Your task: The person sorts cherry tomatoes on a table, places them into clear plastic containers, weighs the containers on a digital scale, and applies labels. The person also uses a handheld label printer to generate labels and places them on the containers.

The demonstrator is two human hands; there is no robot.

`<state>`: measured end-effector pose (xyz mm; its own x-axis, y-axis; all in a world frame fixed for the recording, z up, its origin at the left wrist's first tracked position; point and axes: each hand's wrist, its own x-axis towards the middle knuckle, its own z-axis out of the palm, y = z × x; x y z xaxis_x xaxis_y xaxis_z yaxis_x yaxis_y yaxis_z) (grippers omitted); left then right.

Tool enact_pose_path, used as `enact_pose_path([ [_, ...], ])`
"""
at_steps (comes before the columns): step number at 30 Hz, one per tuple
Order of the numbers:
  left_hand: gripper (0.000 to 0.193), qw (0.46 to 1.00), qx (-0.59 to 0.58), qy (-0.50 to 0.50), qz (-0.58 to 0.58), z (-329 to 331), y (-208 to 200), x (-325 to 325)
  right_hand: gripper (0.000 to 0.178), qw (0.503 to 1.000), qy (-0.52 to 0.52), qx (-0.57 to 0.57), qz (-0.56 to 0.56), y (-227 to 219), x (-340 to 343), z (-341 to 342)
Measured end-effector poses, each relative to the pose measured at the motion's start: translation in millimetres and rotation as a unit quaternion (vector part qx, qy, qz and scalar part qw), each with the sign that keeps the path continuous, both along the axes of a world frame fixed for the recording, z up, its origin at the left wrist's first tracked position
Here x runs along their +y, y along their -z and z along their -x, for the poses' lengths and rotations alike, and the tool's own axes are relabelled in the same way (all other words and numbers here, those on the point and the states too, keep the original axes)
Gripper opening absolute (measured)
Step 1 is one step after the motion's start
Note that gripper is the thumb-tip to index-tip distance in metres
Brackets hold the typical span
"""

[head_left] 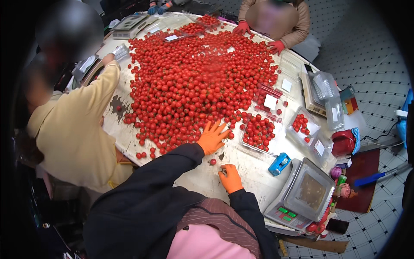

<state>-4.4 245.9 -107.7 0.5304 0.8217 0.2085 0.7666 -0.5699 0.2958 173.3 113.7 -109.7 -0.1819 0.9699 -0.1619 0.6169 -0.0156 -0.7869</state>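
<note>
A broad heap of red cherry tomatoes [185, 86] covers the middle of the white table. My left hand [212, 138], in an orange glove, lies with fingers spread against the near edge of the heap. Closer to me, my right hand [231, 178], also orange-gloved, is closed with its fingertips curled together over the bare tabletop; what they hold, if anything, is too small to name. A single cherry tomato [213, 162] sits between my hands. Just right of my left hand stands an open clear plastic box [258, 133] filled with cherry tomatoes.
Beyond it are a lidded clear box [268, 102] and a partly filled box [303, 125]. A blue tape dispenser [279, 164] stands beside a weighing scale [304, 194]. Empty clear boxes [326, 90] are stacked at right. Co-workers' arms reach in from left [92, 88] and far side [297, 26].
</note>
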Motion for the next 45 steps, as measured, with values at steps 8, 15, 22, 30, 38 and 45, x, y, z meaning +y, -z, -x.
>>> enact_pose_path([
  [8,0.045,0.999,0.016,0.027,0.018,24.2,9.5,9.7,0.056,0.987,0.031,-0.074,-0.141,-17.2,32.6,24.2],
  [15,0.053,0.999,0.031,0.032,0.020,30.0,4.6,-27.3,0.072,0.963,-0.047,-0.154,-0.215,-16.6,80.9,39.2],
  [22,0.058,0.999,0.001,-0.028,0.027,36.3,5.6,-73.1,0.076,0.957,-0.113,-0.168,-0.209,5.2,74.3,53.0],
  [30,0.059,1.000,-0.015,-0.002,0.017,37.1,5.9,-73.8,0.075,0.953,-0.109,-0.171,-0.224,11.7,64.1,54.6],
  [38,0.052,1.000,-0.024,-0.009,-0.018,37.2,9.4,-80.9,0.069,0.953,-0.085,-0.127,-0.263,13.2,46.3,54.3],
  [45,0.046,0.998,-0.028,-0.023,-0.044,32.3,6.0,-80.8,0.064,0.950,-0.075,-0.106,-0.285,18.1,46.8,53.4],
])
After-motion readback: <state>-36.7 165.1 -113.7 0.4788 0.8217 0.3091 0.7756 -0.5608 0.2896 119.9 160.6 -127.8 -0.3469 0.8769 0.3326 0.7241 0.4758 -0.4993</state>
